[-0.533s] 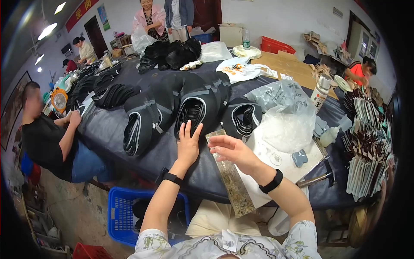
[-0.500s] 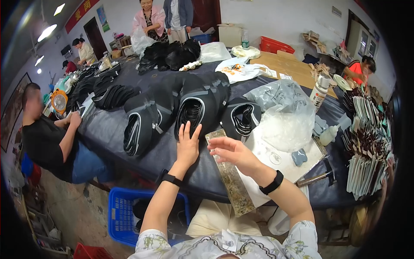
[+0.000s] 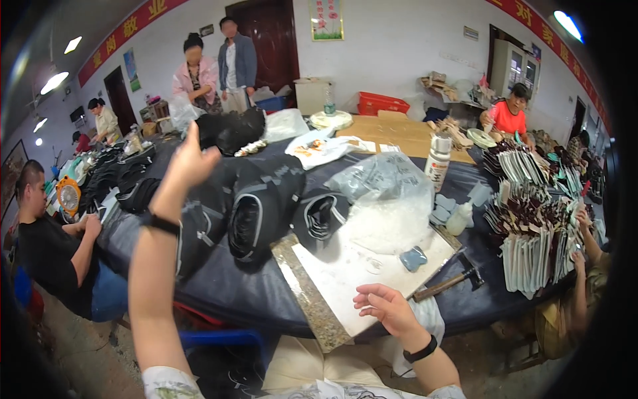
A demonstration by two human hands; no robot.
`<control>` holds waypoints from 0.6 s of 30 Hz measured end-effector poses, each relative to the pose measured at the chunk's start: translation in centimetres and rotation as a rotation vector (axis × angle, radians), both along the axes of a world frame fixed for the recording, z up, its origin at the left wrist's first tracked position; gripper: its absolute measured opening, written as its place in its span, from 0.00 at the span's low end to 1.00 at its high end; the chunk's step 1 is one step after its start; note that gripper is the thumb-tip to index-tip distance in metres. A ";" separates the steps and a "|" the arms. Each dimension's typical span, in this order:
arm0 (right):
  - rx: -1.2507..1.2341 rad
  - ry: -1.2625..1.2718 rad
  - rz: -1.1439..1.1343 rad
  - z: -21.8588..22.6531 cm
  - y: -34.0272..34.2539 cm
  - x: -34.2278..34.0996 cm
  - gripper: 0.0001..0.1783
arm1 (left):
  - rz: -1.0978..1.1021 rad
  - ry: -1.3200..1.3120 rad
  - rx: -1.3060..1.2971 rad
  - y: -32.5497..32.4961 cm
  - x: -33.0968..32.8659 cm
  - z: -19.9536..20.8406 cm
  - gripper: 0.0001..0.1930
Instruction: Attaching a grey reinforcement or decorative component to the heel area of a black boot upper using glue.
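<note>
My left hand (image 3: pixel 189 163) is raised above the black bundles, an outstretched finger pointing away from me, with nothing in its grip. Rolled bundles of black fabric pieces with pale edging lie below and beside it, a large one (image 3: pixel 266 206) in the middle and a smaller one (image 3: pixel 320 218) to its right. My right hand (image 3: pixel 391 311) hovers over the near edge of a white board (image 3: pixel 325 272), empty, its fingers loosely bent and apart. That board rests on a speckled stone slab (image 3: pixel 309 302). A grey-blue pad (image 3: pixel 413 258) and a hammer (image 3: pixel 452 279) are near my right hand.
A clear plastic bag (image 3: pixel 392 206) covers the board's far part. Beyond stand a white spray can (image 3: pixel 437 163) and a squeeze bottle (image 3: pixel 458 219). Stacked pale pieces (image 3: pixel 531 259) fill the right side. A blue crate (image 3: pixel 222 338) sits below the table; co-workers are around it.
My left hand has left the black bundle and swung up and to the left. My right hand has moved down toward me and to the right. The view has tilted up.
</note>
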State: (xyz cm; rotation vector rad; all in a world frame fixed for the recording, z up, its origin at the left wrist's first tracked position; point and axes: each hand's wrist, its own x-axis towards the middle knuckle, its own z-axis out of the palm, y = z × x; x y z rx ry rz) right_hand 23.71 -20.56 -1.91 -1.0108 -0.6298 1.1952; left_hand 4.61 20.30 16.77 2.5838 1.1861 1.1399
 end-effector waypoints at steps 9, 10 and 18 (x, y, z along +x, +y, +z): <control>-0.034 0.261 -0.316 -4.5 -7.5 -0.4 0.14 | -0.053 -0.068 -0.423 -1.9 8.2 1.2 0.43; -0.039 0.265 -0.309 -5.1 -7.0 -0.7 0.14 | -0.103 -0.094 -0.486 -0.3 6.4 -2.7 0.43; -0.049 -0.028 -0.429 -7.7 -8.2 0.6 0.14 | -0.182 -0.298 -0.662 -13.0 -1.2 -25.3 0.34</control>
